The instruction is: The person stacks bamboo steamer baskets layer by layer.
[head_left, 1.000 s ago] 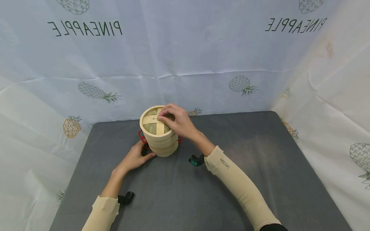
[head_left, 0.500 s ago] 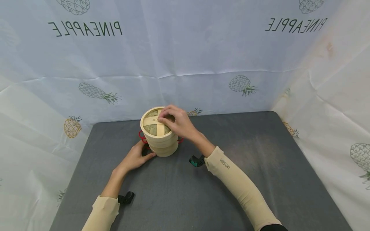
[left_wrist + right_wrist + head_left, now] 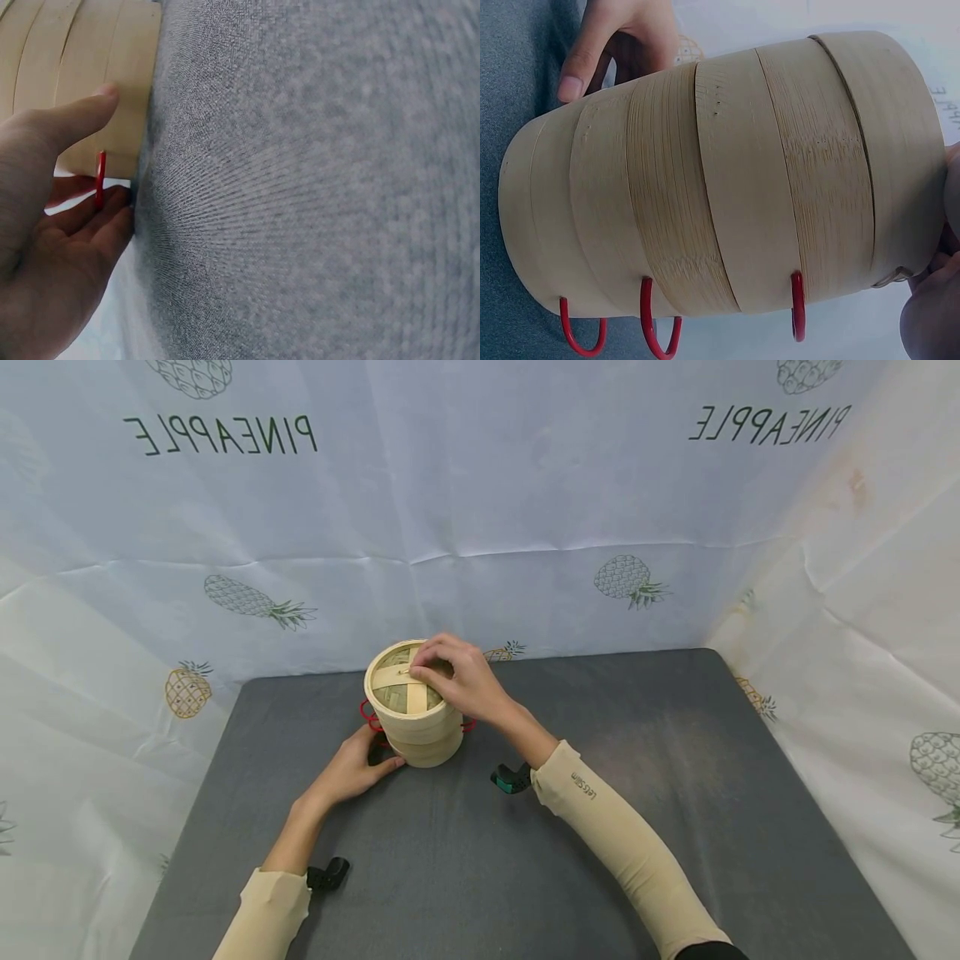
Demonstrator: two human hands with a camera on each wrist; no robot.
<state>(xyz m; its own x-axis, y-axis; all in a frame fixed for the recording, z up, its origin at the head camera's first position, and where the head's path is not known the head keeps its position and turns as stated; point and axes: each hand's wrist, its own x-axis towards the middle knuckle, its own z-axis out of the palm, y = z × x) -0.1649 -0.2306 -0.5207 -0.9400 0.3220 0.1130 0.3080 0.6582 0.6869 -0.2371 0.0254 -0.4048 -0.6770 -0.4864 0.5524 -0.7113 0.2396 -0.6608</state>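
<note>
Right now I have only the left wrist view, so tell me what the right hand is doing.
Observer: The right hand rests on the lid of the bamboo steamer, fingertips pinching at the small loop in the middle of the lid.
Operator: Report how many tiers that stack has.
Observer: The right wrist view shows several bamboo bands stacked under the lid, with red wire handles sticking out at three levels.
Operator: Confirm where my left hand sits on it.
Observer: The left hand is at the base of the steamer on its left side, thumb against the lowest band, on the grey table.
</note>
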